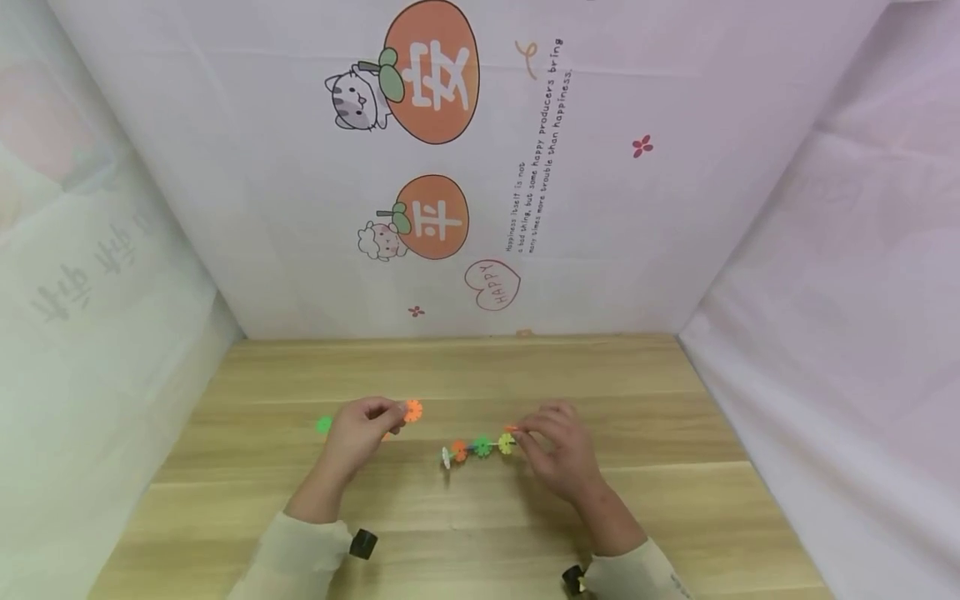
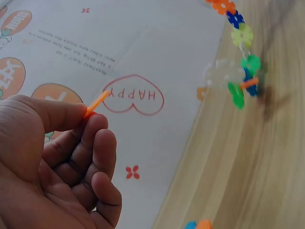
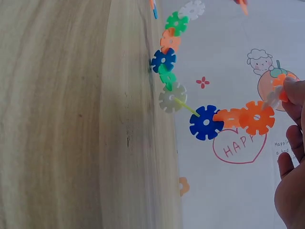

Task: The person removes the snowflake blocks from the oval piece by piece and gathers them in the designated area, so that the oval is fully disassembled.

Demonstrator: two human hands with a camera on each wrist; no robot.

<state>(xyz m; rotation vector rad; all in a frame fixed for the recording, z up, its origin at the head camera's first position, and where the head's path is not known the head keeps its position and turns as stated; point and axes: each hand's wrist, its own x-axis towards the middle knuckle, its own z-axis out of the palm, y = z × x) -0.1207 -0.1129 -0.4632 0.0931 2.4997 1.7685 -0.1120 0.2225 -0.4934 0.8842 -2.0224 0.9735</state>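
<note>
Notched-disc chain (image 1: 482,447) btwn your hands, over wood table (image 1: 450,533); contact unclear. R hand (image 1: 558,450) pinches its orange end disc (image 3: 279,81), part hidden by thumb. L hand (image 1: 356,433), well apart, pinches single orange disc (image 1: 413,411); green disc (image 1: 324,425) beside it, part covered.

Head view: bright, diffuse light fell on the wall (image 1: 600,225); the left cloth (image 1: 82,417) looked washed out, and soft shadows lay on the table (image 1: 457,508). Wrist views were dimmer; in the left, the chain (image 2: 237,39) was slightly blurred and its shadow had diffuse edges.
</note>
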